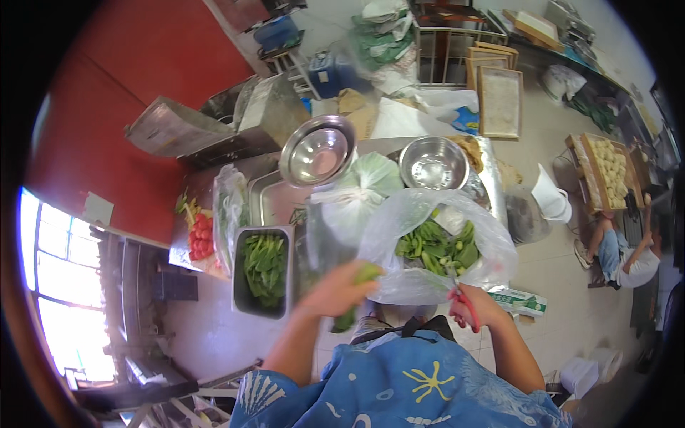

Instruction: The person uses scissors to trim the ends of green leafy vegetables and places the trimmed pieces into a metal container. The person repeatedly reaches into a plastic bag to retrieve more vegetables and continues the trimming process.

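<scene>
My left hand [336, 289], blurred, grips a leafy green vegetable [345, 320] whose leaves hang below the palm. In my right hand [484, 306] is a pair of red-handled scissors [469, 307], the blades pointing toward the greens. An opened clear plastic bag [382, 235] spreads in front of me, with leafy greens [425, 243] lying inside it. Left of my left hand stands a deep steel pan [291, 251] holding more leafy greens [265, 267]. Whether the scissor blades are parted cannot be seen clearly.
Steel bowls [318, 151] and another steel bowl [434, 163] sit farther back, beside a tied plastic bag [369, 182]. Red vegetables [201, 235] lie at the left. A white pitcher [552, 200] stands at the right. Beyond it a seated person [631, 262] works near a dough tray [588, 176].
</scene>
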